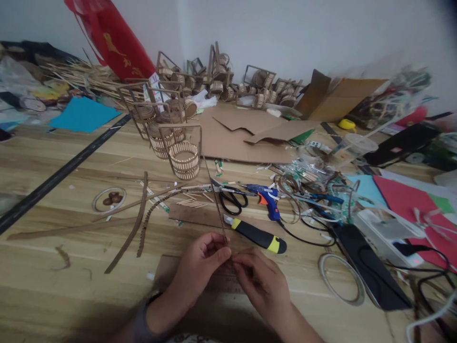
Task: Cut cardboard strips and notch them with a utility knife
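Observation:
Between my two hands runs a thin brown cardboard strip [217, 202], seen nearly edge-on and rising away from me toward the small baskets. My left hand [207, 259] pinches it between thumb and fingers. Close beside it, my right hand [259, 278] is closed with its fingertips at the strip's near end, which is mostly hidden. Beneath the hands lies a piece of brown cardboard [171, 271]. Just beyond them are a black and yellow utility knife [259, 235], black-handled scissors [233, 200] and a blue glue gun [267, 200]. A small handled basket [183, 162] of little sticks stands farther off.
Loose cardboard strips [134, 228] and a tape ring holding brown beads [109, 199] lie at left. At right are a phone [371, 267], another ring [342, 278], a white power strip [387, 238] and cables. Cardboard sheets [246, 138] and more baskets [216, 88] stand behind.

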`<action>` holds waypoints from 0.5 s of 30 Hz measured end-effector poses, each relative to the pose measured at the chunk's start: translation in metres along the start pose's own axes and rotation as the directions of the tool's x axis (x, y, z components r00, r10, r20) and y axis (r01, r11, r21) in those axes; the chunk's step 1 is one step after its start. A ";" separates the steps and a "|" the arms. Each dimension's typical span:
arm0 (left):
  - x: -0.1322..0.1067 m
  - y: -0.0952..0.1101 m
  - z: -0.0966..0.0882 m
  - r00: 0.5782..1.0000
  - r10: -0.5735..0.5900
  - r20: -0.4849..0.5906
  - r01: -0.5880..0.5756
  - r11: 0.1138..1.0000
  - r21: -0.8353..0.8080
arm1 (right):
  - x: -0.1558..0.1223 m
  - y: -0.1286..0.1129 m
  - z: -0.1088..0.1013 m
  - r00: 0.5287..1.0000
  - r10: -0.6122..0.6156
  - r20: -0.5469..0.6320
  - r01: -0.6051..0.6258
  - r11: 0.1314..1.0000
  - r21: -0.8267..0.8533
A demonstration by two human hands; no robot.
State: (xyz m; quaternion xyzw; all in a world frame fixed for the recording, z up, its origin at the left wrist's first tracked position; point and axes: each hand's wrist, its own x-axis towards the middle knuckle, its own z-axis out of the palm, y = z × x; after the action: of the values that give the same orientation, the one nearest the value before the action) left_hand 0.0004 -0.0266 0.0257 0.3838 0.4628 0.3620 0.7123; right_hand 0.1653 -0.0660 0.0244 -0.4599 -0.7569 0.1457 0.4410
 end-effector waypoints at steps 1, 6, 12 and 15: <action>0.000 0.000 0.000 1.000 0.000 0.000 0.000 1.000 -0.003 | 0.000 0.000 0.000 1.000 0.005 -0.004 -0.005 1.000 0.003; -0.001 0.000 0.002 1.000 0.003 0.003 -0.003 0.999 -0.042 | -0.005 0.001 0.004 0.999 -0.020 -0.032 0.017 0.996 -0.084; 0.000 -0.001 0.006 1.000 0.000 0.010 0.001 0.998 -0.063 | -0.009 -0.001 0.007 0.990 -0.116 -0.075 0.088 0.950 -0.299; -0.001 -0.001 0.008 1.000 0.004 0.001 -0.004 0.999 -0.049 | -0.007 -0.003 0.006 0.982 -0.161 -0.103 0.114 0.925 -0.363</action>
State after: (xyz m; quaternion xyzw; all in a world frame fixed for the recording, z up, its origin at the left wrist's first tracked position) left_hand 0.0078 -0.0301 0.0273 0.3672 0.4529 0.3744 0.7211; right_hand 0.1597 -0.0721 0.0192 -0.4863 -0.7705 -0.0554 0.4083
